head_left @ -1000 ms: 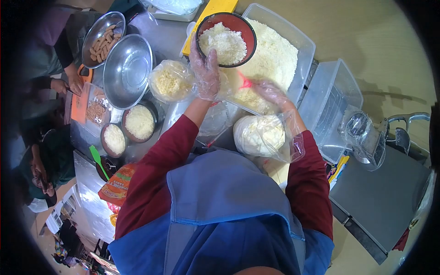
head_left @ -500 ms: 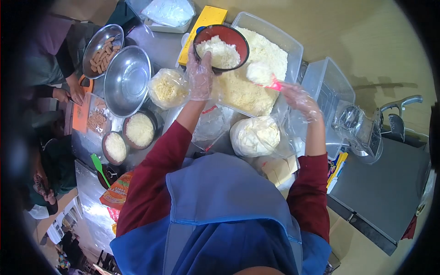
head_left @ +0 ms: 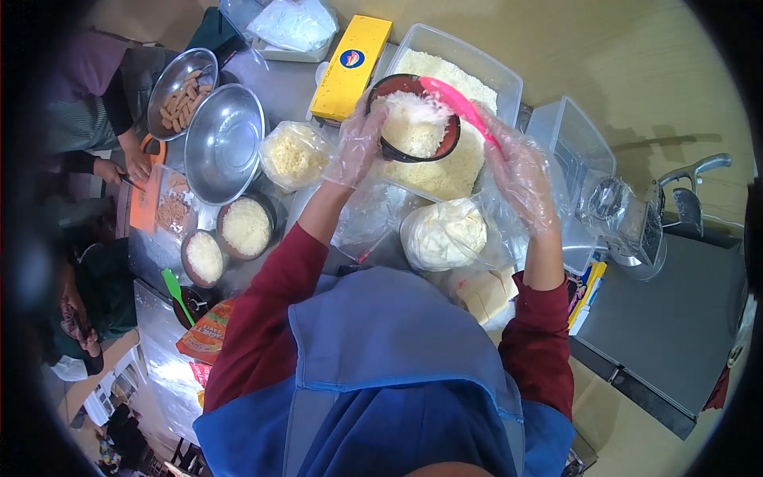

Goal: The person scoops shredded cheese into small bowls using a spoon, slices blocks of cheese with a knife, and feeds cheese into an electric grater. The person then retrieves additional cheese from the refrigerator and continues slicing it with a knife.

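Note:
My left hand (head_left: 355, 149), in a clear plastic glove, grips the left rim of a red bowl with a black outside (head_left: 455, 141). White shreds (head_left: 415, 131) lie inside the bowl. Gloved too, my right hand (head_left: 520, 171) is closed round the handle of a pink spoon (head_left: 459, 103), whose head is tipped over the bowl with white shreds falling from it. Beneath the bowl stands a clear plastic tub (head_left: 513, 83) with pale yellow gratings in it. Nearer my body is a bag of white shavings (head_left: 445, 234).
Left of the tub are a bag of yellow gratings (head_left: 294, 155), a yellow box (head_left: 352, 67), a metal bowl (head_left: 225, 143) and two small filled bowls. A co-worker's hands (head_left: 131, 164) hold a knife at an orange board (head_left: 144, 200). A second tub (head_left: 584, 143) stands right.
The pink spoon went from the tub up to the bowl and tipped its white load. The red bowl has moved right and closer to me, with my left hand on it.

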Tool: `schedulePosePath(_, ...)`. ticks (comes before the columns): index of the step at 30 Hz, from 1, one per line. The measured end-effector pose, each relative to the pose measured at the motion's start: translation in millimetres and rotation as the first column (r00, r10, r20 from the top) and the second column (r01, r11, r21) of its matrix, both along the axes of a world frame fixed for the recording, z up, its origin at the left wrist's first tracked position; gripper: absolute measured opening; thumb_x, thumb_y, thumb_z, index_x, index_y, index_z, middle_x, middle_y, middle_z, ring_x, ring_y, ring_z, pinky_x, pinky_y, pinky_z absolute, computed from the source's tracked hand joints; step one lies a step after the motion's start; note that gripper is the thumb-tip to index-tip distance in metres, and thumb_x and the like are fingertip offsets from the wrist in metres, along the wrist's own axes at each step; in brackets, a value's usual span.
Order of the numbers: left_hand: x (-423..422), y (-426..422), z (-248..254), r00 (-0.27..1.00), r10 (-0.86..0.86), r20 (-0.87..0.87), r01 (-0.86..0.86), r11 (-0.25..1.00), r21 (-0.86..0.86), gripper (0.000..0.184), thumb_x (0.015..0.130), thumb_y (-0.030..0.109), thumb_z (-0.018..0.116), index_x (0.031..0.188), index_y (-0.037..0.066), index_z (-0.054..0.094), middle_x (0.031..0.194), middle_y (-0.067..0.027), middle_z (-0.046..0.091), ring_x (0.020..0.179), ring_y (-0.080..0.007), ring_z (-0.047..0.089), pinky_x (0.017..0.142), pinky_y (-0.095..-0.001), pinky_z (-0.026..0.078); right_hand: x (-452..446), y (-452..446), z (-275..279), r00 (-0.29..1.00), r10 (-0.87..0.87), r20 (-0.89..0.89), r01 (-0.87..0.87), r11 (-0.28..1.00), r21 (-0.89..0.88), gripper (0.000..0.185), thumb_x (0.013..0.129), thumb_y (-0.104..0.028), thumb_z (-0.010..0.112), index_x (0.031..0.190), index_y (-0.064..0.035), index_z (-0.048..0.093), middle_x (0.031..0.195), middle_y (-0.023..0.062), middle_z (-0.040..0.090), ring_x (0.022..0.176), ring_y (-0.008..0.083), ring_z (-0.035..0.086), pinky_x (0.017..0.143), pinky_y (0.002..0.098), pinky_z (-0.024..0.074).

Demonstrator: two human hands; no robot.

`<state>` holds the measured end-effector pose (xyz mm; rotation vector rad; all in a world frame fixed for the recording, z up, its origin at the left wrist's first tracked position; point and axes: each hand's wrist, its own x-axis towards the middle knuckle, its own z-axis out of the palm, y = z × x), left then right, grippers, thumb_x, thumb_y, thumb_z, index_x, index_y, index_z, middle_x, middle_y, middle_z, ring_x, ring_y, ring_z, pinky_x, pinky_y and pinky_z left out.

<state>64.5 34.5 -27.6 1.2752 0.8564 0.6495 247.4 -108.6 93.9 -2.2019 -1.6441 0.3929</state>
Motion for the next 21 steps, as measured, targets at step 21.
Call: schedulePosePath(21,-59.5,38.7,18.5,0.893,0.397,0.212,-0.413,0.910,0.035,0.053,0.097,0.037,0.047,0.136,0.003,0.041,0.122,-0.0143,0.054,0.103,-0.0215,0.060,0.075,-0.0308,0.055,51.0,54.6,-172.9,0.972,0.053,-0.231,-0.124,0.944,-0.304,0.042,0.091,-0.020,0.051,0.133,-0.0202,0.055,0.121,0.0170,0.062,0.104,0.0295,0.062,0.096,0.0389,0.0441)
